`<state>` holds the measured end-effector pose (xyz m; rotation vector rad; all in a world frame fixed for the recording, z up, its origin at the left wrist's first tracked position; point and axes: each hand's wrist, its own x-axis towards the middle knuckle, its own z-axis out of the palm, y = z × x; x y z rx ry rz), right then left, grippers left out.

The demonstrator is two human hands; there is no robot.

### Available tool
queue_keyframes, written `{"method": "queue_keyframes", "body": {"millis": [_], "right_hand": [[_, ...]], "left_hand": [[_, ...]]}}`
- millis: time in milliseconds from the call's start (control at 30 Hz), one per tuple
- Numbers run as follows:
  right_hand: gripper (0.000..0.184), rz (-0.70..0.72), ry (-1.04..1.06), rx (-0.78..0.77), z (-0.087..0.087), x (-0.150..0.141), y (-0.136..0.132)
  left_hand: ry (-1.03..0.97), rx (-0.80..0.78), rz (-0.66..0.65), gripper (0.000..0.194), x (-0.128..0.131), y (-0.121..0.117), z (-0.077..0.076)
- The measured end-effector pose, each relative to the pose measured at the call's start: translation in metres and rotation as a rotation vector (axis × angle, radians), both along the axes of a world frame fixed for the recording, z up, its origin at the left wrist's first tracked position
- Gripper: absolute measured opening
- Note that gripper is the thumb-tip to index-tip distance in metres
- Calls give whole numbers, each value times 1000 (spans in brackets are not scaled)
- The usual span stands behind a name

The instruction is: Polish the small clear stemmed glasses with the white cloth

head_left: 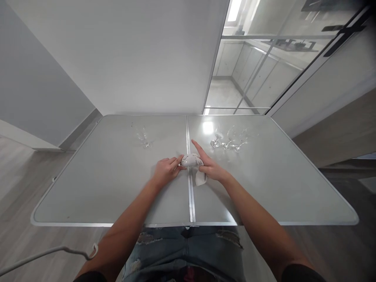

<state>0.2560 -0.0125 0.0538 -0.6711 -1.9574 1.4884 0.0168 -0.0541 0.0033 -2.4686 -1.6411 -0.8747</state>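
Note:
Over the table's middle seam, a clear stemmed glass (187, 160) lies on its side between my hands. My left hand (167, 170) is closed around its stem end, on the left. A white cloth (201, 178) shows at the bowl and hangs down on the right. My right hand (212, 168) grips this cloth against the bowl, with the index finger stretched out forward. How far the cloth reaches inside the bowl is hard to make out, and some fingertips are hidden behind it.
Three clear stemmed glasses (226, 145) stand close together at the back right of the grey folding table (96, 184). Another clear glass (143, 137) is at the back left. A white wall rises behind, beside a glazed door (243, 78). A white hook-ended rod (63, 248) is at lower left.

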Motion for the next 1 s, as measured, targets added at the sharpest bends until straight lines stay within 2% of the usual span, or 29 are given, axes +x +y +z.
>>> {"method": "queue_keyframes", "body": {"millis": [200,267,333,433,567,667,733,800,867,933,1000], "right_hand": [[79,-29,-126,437,-8,11,9],[75,-58,-116,467,-11,11,9],[70,-96,-56,384,-13,8,8],[67,-142,58,149,-11,2,4],[87,-106,125,-193,-9,-7,1],[102,-127,176,-359,-14,-13,0],[109,-147,218,-438,-19,-17,0],[112,-152,230,-465,-25,-20,1],[109,-150,200,-408,-30,-20,2],[102,-145,141,-263,-33,-19,2],[93,-132,70,-45,-34,-17,3]], "left_hand": [[-280,-132,-116,36,4,-7,6],[-365,-177,-126,34,6,-8,9],[-425,-209,-120,34,8,-7,10],[-449,-209,-115,39,8,-5,6],[-272,-81,-40,40,-1,1,-3],[-75,4,12,38,-14,8,-5],[-20,43,8,35,-21,12,-4],[-16,60,-4,32,-26,15,-4],[-31,55,-35,33,-28,16,-5],[-44,38,-96,35,-28,16,-7],[-55,24,-181,39,-28,16,-8]]}}
